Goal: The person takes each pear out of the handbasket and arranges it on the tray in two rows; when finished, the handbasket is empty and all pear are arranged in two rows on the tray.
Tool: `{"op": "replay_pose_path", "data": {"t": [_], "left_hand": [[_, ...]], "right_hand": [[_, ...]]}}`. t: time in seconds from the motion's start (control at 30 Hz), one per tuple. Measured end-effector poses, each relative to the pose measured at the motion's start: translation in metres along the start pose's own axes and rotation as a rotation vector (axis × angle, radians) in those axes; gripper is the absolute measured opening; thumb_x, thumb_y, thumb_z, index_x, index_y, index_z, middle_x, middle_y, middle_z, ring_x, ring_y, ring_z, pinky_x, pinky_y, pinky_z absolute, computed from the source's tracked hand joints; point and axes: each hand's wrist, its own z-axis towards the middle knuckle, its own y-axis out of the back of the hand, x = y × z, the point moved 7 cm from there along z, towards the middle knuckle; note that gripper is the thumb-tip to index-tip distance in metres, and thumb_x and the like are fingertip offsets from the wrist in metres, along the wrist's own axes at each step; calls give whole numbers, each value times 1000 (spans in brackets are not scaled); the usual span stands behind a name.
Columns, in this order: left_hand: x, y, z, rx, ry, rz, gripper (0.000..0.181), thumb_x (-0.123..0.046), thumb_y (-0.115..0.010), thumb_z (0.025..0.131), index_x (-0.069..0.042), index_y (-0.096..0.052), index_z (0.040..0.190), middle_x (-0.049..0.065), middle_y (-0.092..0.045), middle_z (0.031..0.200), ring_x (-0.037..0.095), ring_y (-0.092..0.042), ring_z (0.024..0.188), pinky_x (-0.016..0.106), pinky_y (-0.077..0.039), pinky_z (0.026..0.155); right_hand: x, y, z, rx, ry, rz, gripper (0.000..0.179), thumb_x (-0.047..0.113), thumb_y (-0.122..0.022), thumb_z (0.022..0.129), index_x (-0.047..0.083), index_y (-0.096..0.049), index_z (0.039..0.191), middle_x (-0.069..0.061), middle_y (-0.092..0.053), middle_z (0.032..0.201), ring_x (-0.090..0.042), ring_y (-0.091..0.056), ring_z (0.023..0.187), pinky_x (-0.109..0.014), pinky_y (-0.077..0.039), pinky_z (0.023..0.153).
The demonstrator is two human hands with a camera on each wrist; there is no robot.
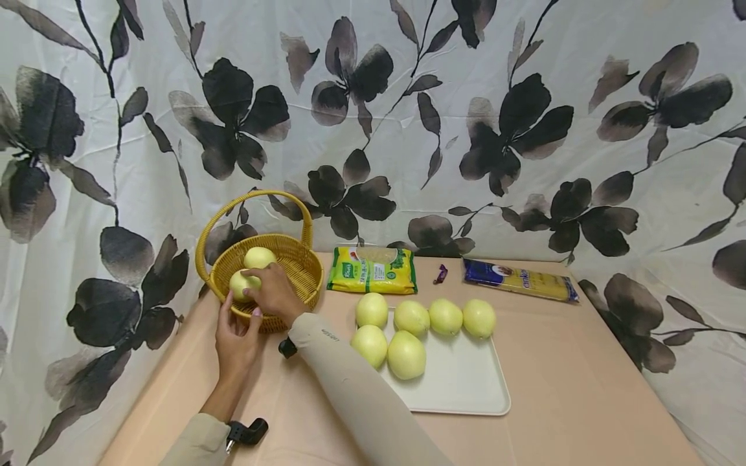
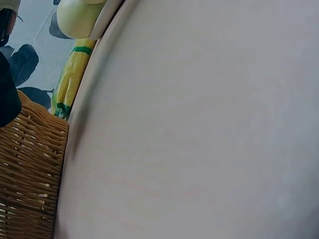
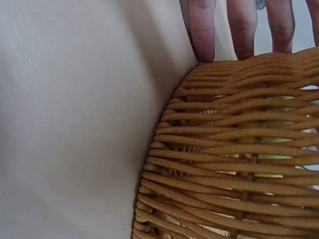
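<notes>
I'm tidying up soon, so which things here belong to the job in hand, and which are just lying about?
Apparently in the job:
right hand, gripping a pale fruit
left hand, at the basket
second fruit, inside it
tray, with six more fruits

Apparently just lying about:
yellow-green packet
small purple item
blue-and-yellow packet

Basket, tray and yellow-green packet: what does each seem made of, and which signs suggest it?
Basket: woven brown strands, slight sheen; rattan or plastic, unclear.
Tray: smooth, off-white, rounded corner; probably moulded plastic.
Yellow-green packet: printed, shiny, creased; likely plastic film.
</notes>
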Motion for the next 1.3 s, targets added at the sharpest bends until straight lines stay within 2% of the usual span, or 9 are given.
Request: {"op": "replay_pose_path", "data": {"t": [0.23,0.53,0.63,0.73,0.87,0.97,1.07,1.17,1.3], "left_hand": [[0,-1,0,3,-1,-3,78,-25,-66,107,-26,-22,171,3,-20,178,33,-29,162,56,-32,129],[-1,-2,0,2,0,-22,78,-24,-66,107,-25,-22,171,2,-19,178,32,-29,162,54,-33,129],[-1,-2,1,-4,-1,-26,77,-24,-66,107,-25,-23,171,2,-20,178,31,-30,162,54,-33,129],[-1,-2,0,-8,-3,-33,77,-23,-66,106,-25,-24,171,4,-21,178,32,-30,161,54,-33,129],[-1,-2,-1,-11,-4,-30,77,-23,-66,106,-25,-25,171,5,-23,177,32,-33,160,52,-35,128],[-2,-2,-2,-7,-1,-21,77,-24,-66,107,-25,-25,171,5,-24,177,33,-35,159,51,-37,127],[-1,-3,-2,-2,5,-18,77,-24,-66,107,-25,-23,171,6,-21,177,35,-34,159,52,-36,127],[0,-3,-2,2,9,-16,77,-23,-65,107,-26,-22,171,6,-19,178,36,-32,160,54,-35,128],[0,-1,-1,-3,4,-10,77,-23,-65,107,-27,-23,171,7,-19,178,35,-31,160,54,-35,127]], "right_hand": [[-9,7,-4,-74,-135,58,36,42,-81,95,28,-73,128,4,-70,126,-11,-62,121,-20,-53,94],[-16,5,-1,-56,-234,73,38,45,-82,94,25,-68,122,7,-69,116,-8,-64,108,-21,-53,85],[-18,4,1,-57,-243,88,39,42,-82,95,26,-67,127,8,-69,118,-8,-65,108,-22,-54,85],[-17,3,2,-45,-212,68,47,37,-81,96,33,-63,140,6,-70,124,-10,-65,114,-22,-55,90],[-9,0,2,4,-101,1,55,33,-76,100,41,-58,151,2,-68,136,-14,-61,125,-22,-53,99],[-6,-3,1,35,-55,-26,51,33,-74,102,44,-60,150,2,-66,139,-14,-58,127,-21,-52,96],[-7,-4,0,45,-68,-24,47,37,-74,102,43,-62,147,3,-63,138,-12,-56,125,-20,-52,93],[-7,-3,-1,40,-71,2,44,37,-74,101,38,-62,144,3,-63,138,-11,-59,126,-21,-53,94],[-1,-2,1,42,2,7,38,37,-71,103,29,-61,138,6,-71,132,-9,-66,121,-19,-53,95]]}}
